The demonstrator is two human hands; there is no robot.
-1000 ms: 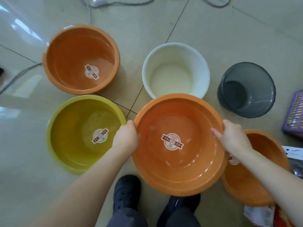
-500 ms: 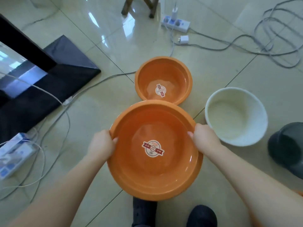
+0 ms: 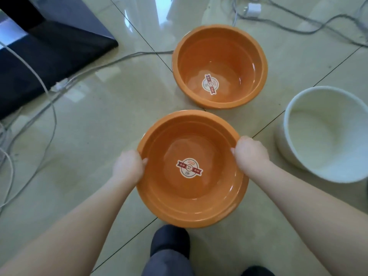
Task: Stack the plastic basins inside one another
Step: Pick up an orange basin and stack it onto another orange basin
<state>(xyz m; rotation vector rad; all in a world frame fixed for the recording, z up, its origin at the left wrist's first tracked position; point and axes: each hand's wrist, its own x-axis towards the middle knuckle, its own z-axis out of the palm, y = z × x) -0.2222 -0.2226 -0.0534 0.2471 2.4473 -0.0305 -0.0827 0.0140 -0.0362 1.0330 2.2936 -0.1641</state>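
I hold a large orange basin with a round label on its bottom, low over the tiled floor in front of my feet. My left hand grips its left rim and my right hand grips its right rim. A second, deeper orange basin with the same label stands on the floor just beyond it. A white basin stands on the floor to the right, apart from both.
Grey cables trail over the floor at the left and along the top right. A black mat lies at the upper left. A white plug sits at the top. My dark shoes are at the bottom edge.
I have carried the orange basin to the left, away from the yellow, grey and other orange basins, which have left the view. It has dropped lower toward the floor.
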